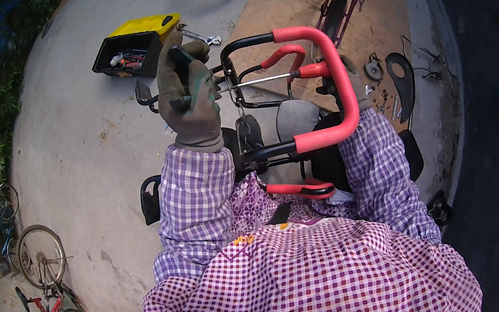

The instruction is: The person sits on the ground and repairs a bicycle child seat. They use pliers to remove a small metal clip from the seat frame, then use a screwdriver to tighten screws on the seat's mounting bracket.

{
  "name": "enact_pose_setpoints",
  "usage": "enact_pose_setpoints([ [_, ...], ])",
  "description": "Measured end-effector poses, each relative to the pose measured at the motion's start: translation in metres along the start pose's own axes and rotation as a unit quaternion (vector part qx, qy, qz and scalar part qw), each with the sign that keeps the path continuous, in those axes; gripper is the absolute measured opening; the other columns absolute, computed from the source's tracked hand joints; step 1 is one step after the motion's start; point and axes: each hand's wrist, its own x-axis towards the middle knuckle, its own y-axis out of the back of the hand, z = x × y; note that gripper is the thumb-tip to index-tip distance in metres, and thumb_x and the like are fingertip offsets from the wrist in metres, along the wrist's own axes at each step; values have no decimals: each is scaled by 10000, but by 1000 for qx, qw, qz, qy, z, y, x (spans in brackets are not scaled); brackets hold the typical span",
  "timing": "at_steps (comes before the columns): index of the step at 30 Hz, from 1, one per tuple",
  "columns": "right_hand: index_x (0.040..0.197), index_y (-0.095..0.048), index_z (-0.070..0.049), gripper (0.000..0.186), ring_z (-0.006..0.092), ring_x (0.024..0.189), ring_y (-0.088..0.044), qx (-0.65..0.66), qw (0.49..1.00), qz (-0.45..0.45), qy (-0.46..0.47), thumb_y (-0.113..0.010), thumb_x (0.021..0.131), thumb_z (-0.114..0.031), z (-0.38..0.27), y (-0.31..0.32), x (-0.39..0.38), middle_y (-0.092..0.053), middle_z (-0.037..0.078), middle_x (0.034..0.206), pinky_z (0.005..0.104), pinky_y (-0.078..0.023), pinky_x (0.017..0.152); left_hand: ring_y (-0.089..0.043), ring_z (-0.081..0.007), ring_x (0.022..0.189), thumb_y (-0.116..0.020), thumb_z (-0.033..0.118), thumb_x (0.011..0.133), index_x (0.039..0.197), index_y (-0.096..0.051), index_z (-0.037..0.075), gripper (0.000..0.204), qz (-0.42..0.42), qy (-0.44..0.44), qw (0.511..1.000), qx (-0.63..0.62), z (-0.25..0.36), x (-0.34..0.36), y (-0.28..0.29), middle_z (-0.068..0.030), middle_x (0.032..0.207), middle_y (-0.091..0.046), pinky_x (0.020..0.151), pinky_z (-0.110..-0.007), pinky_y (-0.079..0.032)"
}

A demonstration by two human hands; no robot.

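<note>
The right grip [359,87] holds the screwdriver [313,71]; the left grip [192,103], I cannot tell. Keep the screwdriver straight, the frame [329,137] steady.

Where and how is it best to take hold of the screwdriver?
Likely by the red handle of the screwdriver, coming from the right: the handle is thick, while the slim metal shaft points left, toward the left hand.
</note>
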Motion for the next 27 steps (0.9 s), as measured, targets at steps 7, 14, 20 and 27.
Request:
enact_pose_setpoints([
  [7,1356,-538,-4,509,275,949,-747,147,987,-63,31,-728,947,-240,9,-5,-2,-671,156,1188,418,-665,855,-677,-251,1130,-550,26,1043,1525,-444,-43,498,-5,-4,1000,18,0,-1,2,-173,1272,-681,916,-336,-590],
  [14,1363,-537,-2,514,271,933,-746,61,996,-39,53,-717,958,-262,3,-9,-3,-672,161,1184,417,-665,857,-677,-237,1123,-566,52,1054,1512,-459,-36,478,-5,-24,999,29,0,1,1,-176,1264,-685,807,-312,-619],
  [20,1381,-538,-5,543,240,873,-745,48,998,-20,43,-687,990,-350,-1,-12,-10,-691,151,1130,374,-667,776,-686,-239,1118,-575,64,1056,1510,-468,-25,475,-5,4,1000,1,-2,1,3,-172,1260,-687,834,-318,-617],
  [27,1377,-568,-17,532,221,876,-731,-54,998,28,-28,-694,983,-351,-4,-6,-4,-681,113,1086,364,-658,736,-684,-190,1098,-543,-13,1042,1507,-509,36,469,2,9,1000,-4,0,0,0,-126,1205,-704,876,-295,-576],
])
